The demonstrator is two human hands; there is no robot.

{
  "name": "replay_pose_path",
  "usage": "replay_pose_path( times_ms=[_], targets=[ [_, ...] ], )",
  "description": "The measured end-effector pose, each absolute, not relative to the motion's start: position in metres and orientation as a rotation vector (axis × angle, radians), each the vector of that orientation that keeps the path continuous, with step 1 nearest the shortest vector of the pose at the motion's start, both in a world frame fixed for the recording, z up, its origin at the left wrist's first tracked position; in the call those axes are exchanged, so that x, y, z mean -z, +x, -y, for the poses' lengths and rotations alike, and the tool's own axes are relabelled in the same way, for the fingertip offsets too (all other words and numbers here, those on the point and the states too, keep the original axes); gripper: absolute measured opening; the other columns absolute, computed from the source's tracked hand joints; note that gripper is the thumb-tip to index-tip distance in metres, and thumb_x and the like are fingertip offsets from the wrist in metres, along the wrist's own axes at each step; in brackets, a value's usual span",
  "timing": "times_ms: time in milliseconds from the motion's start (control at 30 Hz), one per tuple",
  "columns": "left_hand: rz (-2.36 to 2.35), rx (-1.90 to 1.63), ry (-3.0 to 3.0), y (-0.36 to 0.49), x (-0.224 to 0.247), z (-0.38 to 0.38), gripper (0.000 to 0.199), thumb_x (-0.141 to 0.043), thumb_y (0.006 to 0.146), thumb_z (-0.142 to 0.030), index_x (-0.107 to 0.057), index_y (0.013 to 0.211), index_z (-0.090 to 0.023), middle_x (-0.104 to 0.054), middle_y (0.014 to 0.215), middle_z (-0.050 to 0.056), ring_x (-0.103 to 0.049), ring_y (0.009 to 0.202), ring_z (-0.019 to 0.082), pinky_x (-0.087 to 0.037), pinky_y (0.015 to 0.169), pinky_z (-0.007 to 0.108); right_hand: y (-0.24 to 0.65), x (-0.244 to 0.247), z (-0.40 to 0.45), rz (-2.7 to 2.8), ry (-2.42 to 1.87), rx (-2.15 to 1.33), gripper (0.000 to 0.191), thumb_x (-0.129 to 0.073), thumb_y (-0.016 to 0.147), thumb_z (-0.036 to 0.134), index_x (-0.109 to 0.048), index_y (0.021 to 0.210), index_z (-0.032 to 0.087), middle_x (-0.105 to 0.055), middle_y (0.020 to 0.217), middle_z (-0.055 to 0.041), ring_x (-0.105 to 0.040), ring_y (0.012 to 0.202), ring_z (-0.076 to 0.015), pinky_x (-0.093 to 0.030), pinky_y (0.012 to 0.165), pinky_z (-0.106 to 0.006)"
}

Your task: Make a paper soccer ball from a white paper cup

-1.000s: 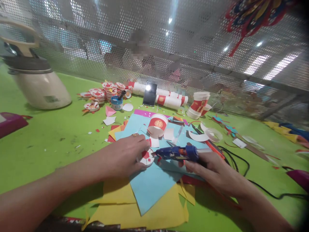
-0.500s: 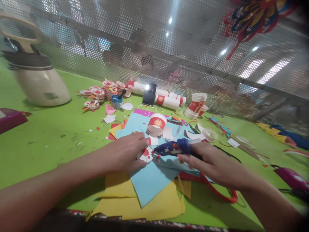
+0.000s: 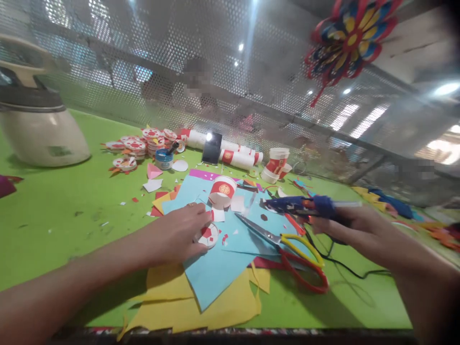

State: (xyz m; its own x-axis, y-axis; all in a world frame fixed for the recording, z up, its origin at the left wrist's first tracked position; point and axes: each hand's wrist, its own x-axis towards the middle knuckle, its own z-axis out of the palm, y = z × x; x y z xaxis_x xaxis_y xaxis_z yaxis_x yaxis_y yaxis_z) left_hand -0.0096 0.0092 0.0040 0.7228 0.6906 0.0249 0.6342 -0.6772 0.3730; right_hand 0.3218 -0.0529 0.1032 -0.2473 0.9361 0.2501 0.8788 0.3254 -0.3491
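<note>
My left hand (image 3: pixel 185 230) grips a small round white paper piece with red patches (image 3: pixel 209 235), resting low over the blue paper (image 3: pixel 206 275). My right hand (image 3: pixel 359 225) is wrapped round a blue hot glue gun (image 3: pixel 298 205), its nozzle pointing left above the sheets. Between the two hands lie scissors (image 3: pixel 268 235) with one yellow and one red handle loop, blades towards the upper left. A cut red-and-white paper cup (image 3: pixel 223 191) stands just beyond my left fingers, with white flaps spread at its base. Small red paper scraps (image 3: pixel 224 238) are scattered by the round piece.
Behind are a pile of finished round paper pieces (image 3: pixel 134 143), a blue jar (image 3: pixel 164 159), a phone (image 3: pixel 212 147), stacked cups lying down (image 3: pixel 237 158) and standing cups (image 3: pixel 276 163). A beige kettle (image 3: pixel 43 129) stands left. Yellow sheets (image 3: pixel 201 306) lie at the front edge. A black cord (image 3: pixel 354 273) runs right.
The glue gun in my right hand has moved right and up, away from the round piece, uncovering the scissors. My left hand still holds the piece. The whole view has shifted.
</note>
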Motion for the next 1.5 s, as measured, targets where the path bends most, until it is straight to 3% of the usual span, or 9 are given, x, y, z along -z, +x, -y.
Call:
replay_pose_path(
  times_ms=[133,267,433,500,700,1000,1167,1367,1500],
  targets=[
    [-1.054,-0.253,2.546,-0.01,0.002,-0.012,0.02,-0.055,0.087,-0.038,-0.059,0.093,-0.019,-0.058,0.103,0.01,-0.057,0.092,0.028,-0.047,0.078,0.04,0.357,-0.069,0.038,2.019,-1.663,-0.016,0.036,-0.069,0.084,0.04,-0.074,0.114,0.02,-0.078,0.096,-0.0075,-0.072,0.079,-0.0258,-0.058,0.069,-0.035],
    [-1.069,-0.286,2.532,-0.011,0.009,-0.017,0.022,-0.057,0.083,-0.039,-0.061,0.097,-0.022,-0.06,0.104,0.009,-0.058,0.094,0.028,-0.047,0.08,0.039,0.364,-0.029,0.016,2.018,-1.62,0.135,0.035,-0.063,0.076,0.019,-0.073,0.11,0.019,-0.074,0.108,-0.0114,-0.069,0.099,-0.0293,-0.054,0.091,-0.046],
    [-1.029,-0.317,2.555,-0.014,0.012,-0.02,0.024,-0.056,0.083,-0.035,-0.062,0.103,-0.023,-0.062,0.107,0.01,-0.059,0.1,0.03,-0.048,0.083,0.042,0.355,0.001,0.002,2.12,-1.559,0.207,0.034,-0.063,0.077,0.006,-0.07,0.109,0.018,-0.067,0.113,-0.0113,-0.065,0.104,-0.0244,-0.055,0.092,-0.041],
    [-1.022,-0.307,2.564,-0.014,0.012,-0.019,0.026,-0.057,0.084,-0.036,-0.062,0.106,-0.023,-0.062,0.109,0.011,-0.06,0.101,0.032,-0.049,0.083,0.043,0.354,0.006,-0.003,2.137,-1.554,0.252,0.031,-0.064,0.082,0.007,-0.068,0.111,0.018,-0.065,0.114,-0.0107,-0.064,0.106,-0.0239,-0.055,0.092,-0.041],
    [-1.03,-0.295,2.58,-0.013,0.01,-0.018,0.023,-0.057,0.083,-0.035,-0.061,0.102,-0.022,-0.062,0.109,0.011,-0.059,0.1,0.031,-0.049,0.084,0.044,0.361,0.017,-0.028,2.144,-1.586,0.398,0.03,-0.063,0.097,0.033,-0.061,0.123,0.018,-0.063,0.127,-0.0087,-0.065,0.108,-0.0242,-0.055,0.09,-0.046],
    [-1.034,-0.184,2.619,-0.008,-0.008,-0.014,0.022,-0.062,0.084,-0.033,-0.061,0.099,-0.017,-0.059,0.105,0.012,-0.057,0.098,0.029,-0.046,0.083,0.039,0.374,0.018,-0.03,2.227,-1.537,0.309,0.027,-0.065,0.095,0.032,-0.064,0.118,0.017,-0.064,0.122,-0.0089,-0.063,0.109,-0.0252,-0.053,0.093,-0.048],
    [-1.036,-0.168,2.592,-0.009,-0.006,-0.016,0.026,-0.061,0.085,-0.037,-0.062,0.103,-0.018,-0.058,0.105,0.011,-0.056,0.099,0.029,-0.044,0.082,0.038,0.345,-0.015,-0.003,2.135,-1.482,0.338,0.02,-0.055,0.092,0.021,-0.071,0.102,0.013,-0.067,0.106,-0.018,-0.057,0.108,-0.0341,-0.045,0.094,-0.057],
    [-0.996,-0.256,2.6,-0.012,-0.001,-0.018,0.021,-0.064,0.083,-0.038,-0.061,0.094,-0.02,-0.058,0.101,0.008,-0.056,0.093,0.026,-0.042,0.077,0.034,0.255,-0.029,0.03,2.345,-1.279,0.109,0.016,-0.054,0.095,0.022,-0.069,0.088,0.019,-0.069,0.085,-0.0069,-0.061,0.084,-0.0209,-0.049,0.077,-0.035],
    [-0.972,-0.243,2.617,-0.013,0.0,-0.02,0.018,-0.065,0.083,-0.036,-0.057,0.082,-0.02,-0.055,0.093,0.006,-0.054,0.087,0.024,-0.04,0.072,0.033,0.218,-0.013,0.02,2.512,-1.282,0.011,0.014,-0.058,0.093,0.015,-0.07,0.085,0.016,-0.066,0.081,-0.007,-0.059,0.083,-0.02,-0.046,0.073,-0.031]
  ],
)
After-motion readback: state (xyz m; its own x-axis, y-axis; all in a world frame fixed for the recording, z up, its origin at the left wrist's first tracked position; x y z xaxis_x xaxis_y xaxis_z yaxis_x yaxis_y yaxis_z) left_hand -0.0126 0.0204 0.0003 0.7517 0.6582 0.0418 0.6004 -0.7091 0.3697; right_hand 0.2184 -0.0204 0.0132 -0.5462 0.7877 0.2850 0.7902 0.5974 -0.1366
